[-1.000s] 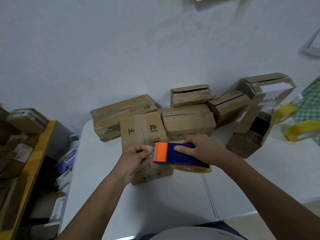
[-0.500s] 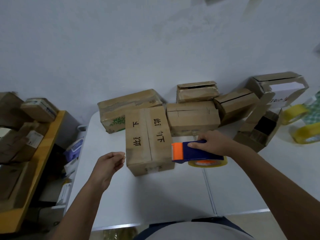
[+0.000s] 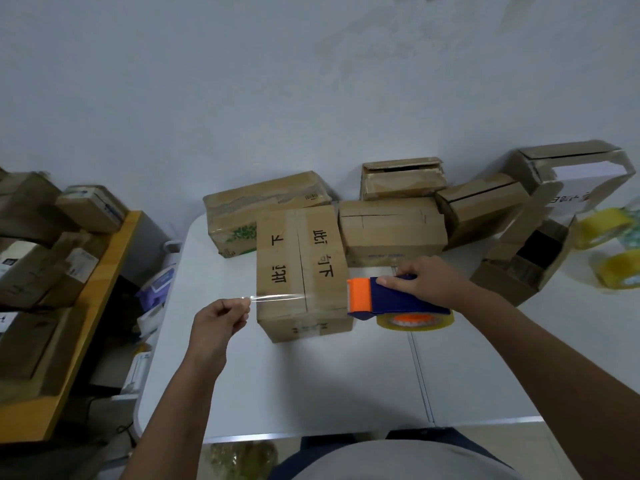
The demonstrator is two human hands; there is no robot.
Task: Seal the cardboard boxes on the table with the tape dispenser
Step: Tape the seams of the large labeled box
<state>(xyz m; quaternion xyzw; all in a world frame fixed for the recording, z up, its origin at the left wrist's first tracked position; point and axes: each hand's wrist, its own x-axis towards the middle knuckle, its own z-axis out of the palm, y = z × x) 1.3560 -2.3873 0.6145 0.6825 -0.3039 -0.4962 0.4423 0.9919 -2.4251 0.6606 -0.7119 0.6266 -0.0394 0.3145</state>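
We see a white table (image 3: 311,386) bearing cardboard boxes (image 3: 391,225) along the wall, one lettered box (image 3: 301,271) nearer, and yellow tape rolls (image 3: 620,268) at right.

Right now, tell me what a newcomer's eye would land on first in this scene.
The clear tape strip stretched across the near end of the front box at the table's middle draws the eye first. The left hand pinches its free end beyond the box's left side, while the right hand grips the orange-and-blue tape dispenser at its right. Behind, more cardboard boxes line the wall.
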